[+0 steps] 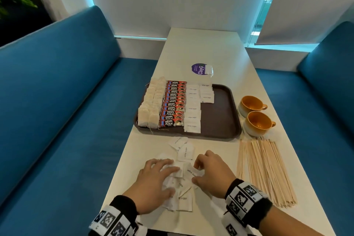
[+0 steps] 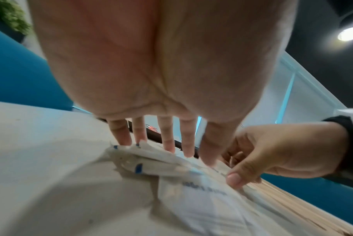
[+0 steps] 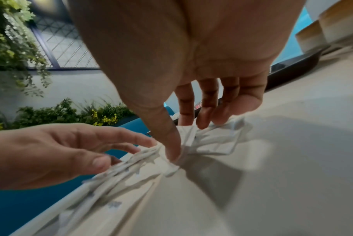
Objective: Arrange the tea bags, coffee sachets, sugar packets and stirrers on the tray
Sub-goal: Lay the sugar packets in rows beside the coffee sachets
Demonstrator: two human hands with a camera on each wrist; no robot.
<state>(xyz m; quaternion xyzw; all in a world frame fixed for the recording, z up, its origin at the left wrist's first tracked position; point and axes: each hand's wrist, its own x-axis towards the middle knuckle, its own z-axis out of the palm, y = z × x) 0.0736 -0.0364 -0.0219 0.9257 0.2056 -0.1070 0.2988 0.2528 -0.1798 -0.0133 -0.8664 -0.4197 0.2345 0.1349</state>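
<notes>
Left hand (image 1: 153,180): palm down, fingers straight and spread, pressing flat on the loose sugar packets (image 1: 178,184); the wrist view shows its fingertips (image 2: 169,143) resting on the paper.
Right hand (image 1: 209,172): fingers bent down onto the same heap, thumb (image 3: 171,143) and fingers touching a packet marked "white sugar" — whether they actually pinch it, I cannot tell.
Loose packets: a crumpled heap under and between both hands, a few more lying just beyond the fingertips, toward the tray.
Tray (image 1: 220,120): dark brown, straight ahead of both hands, past the heap.
Tea bags (image 1: 151,105): on the tray, in the column ahead and left of the left hand.
Coffee (image 1: 173,103): red sachets in an overlapping column just right of the tea bags.
Placed sugar (image 1: 193,109): one long column beside the coffee, a short one further right at the far end — the tray's right part is bare.
Stirrers (image 1: 264,170): a fanned bundle on the table (image 1: 206,48), just right of the right hand.
Cups (image 1: 254,115): two orange ones beyond the stirrers, beside the tray's right edge.
</notes>
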